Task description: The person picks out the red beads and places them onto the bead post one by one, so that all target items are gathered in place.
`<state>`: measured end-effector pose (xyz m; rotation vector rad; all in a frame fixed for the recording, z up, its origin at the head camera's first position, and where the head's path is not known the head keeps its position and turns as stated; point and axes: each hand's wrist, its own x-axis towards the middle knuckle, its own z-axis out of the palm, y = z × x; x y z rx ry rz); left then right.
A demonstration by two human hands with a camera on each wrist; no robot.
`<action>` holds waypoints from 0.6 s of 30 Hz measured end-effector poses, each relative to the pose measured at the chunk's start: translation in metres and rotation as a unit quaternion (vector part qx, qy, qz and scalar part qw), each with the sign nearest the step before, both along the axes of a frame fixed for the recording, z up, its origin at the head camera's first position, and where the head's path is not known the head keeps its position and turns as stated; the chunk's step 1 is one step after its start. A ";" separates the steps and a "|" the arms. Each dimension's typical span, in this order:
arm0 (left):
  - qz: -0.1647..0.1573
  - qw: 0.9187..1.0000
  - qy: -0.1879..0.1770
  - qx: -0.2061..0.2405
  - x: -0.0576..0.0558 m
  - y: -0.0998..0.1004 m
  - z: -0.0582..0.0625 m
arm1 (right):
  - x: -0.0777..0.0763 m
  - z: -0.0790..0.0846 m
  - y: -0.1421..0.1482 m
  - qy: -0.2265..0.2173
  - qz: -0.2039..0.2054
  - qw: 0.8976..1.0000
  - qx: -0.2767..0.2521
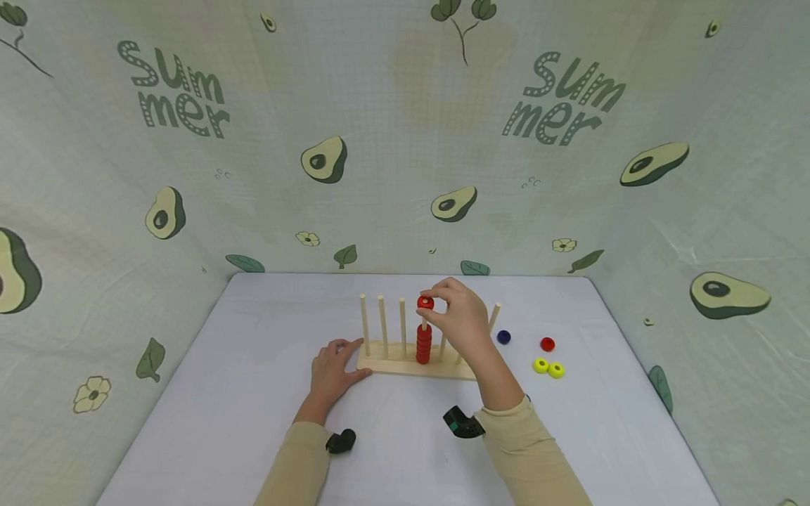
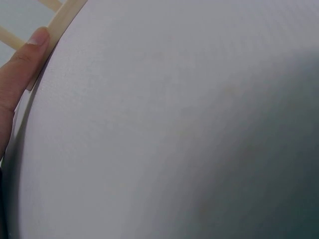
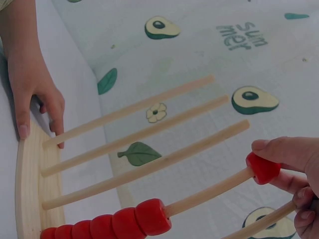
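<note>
My right hand (image 1: 465, 320) pinches a red bead (image 3: 263, 168) between thumb and fingers at the top of a peg, and in the right wrist view the peg's tip meets the bead. Lower on that same peg sits a stack of several red beads (image 1: 423, 344). The pegs stand on a long wooden base (image 1: 399, 367). At the base's left end my left hand (image 1: 330, 369) holds on, thumb at the front edge and fingers at the back. Three bare pegs rise left of the stack; those to the right are partly hidden by my right hand.
Right of the base lie a dark blue bead (image 1: 503, 337), a loose red bead (image 1: 547, 344) and two touching yellow beads (image 1: 541, 365). A white table (image 1: 253, 351) carries everything. Avocado-printed cloth (image 1: 392, 105) hangs behind and at both sides.
</note>
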<state>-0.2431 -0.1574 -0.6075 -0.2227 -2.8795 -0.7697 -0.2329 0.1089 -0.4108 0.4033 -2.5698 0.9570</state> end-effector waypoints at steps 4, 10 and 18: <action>-0.001 1.000 0.002 -0.005 0.000 0.000 -0.001 | 0.001 0.000 0.000 0.000 -0.002 1.000 0.005; -0.001 1.000 0.002 -0.009 0.001 0.000 0.001 | 0.001 0.001 0.001 -0.007 -0.005 1.000 0.008; -0.004 1.000 0.006 -0.007 0.001 0.001 0.003 | 0.000 0.001 0.001 -0.006 0.002 1.000 0.010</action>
